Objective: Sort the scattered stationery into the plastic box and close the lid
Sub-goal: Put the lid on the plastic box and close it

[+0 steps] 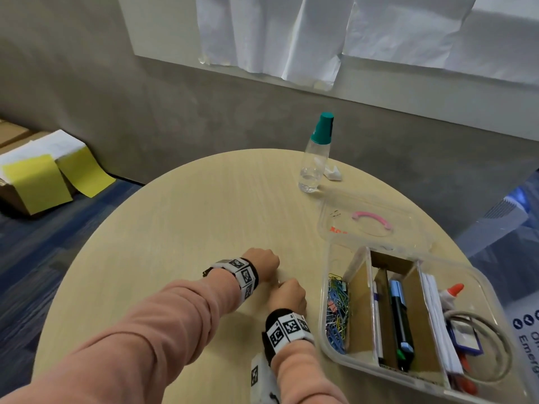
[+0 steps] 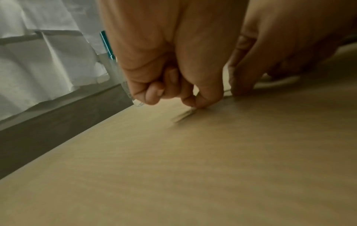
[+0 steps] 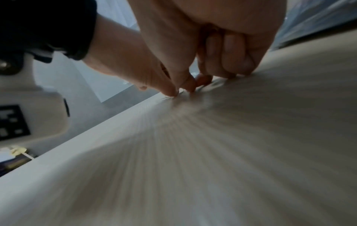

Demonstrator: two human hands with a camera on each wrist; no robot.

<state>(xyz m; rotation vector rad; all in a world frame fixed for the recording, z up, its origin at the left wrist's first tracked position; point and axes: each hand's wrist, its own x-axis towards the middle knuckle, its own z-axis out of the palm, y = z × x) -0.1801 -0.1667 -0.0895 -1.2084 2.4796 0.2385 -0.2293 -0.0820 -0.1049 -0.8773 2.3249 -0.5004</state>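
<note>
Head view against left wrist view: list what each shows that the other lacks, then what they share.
Head view only: the open box with paper clips, markers and glue in its compartments, and the lid lying behind it.

Left wrist view only: the left hand's fingertips pinching down at a small pale object on the table, too blurred to name.

Both: left hand, right hand, bottle, table.

- Table (image 1: 180, 217): pale wood-grain top, matt, smooth.
- Plastic box (image 1: 493, 290), right: clear glossy plastic; brown matt cardboard dividers (image 1: 361, 290).
- Lid (image 1: 376, 225), far of box: clear plastic, pink plastic handle (image 1: 372, 217).
- Bottle (image 1: 313, 167), far: clear plastic, teal matt cap.
- Sleeves (image 1: 163, 325): pink soft cloth.
- Wall (image 1: 204, 112): grey, rough matt.
</note>
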